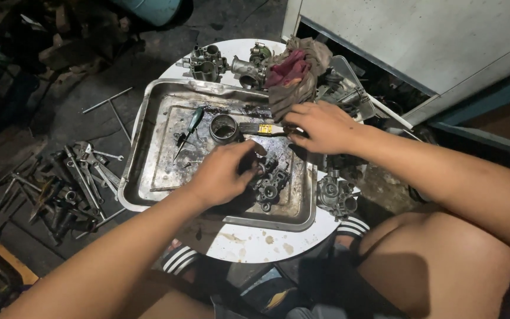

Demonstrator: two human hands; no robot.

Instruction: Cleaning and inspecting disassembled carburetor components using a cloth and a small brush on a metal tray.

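Observation:
A dented metal tray (149, 171) lies on a round white table (249, 242). My left hand (222, 174) is closed on a dark carburetor body (270, 183) resting inside the tray. My right hand (320, 127) grips the handle of a paintbrush (255, 128), whose bristle end lies beside a small round metal cup (224, 128) in the tray. A green-handled screwdriver (189, 131) lies on the tray's left part.
A dirty red-and-grey rag (293, 74) and more carburetor parts (208, 62) sit at the table's far edge; another carburetor (334, 195) sits at its right edge. Several wrenches and tools (72, 183) lie on the floor to the left. A white cabinet (432, 41) stands far right.

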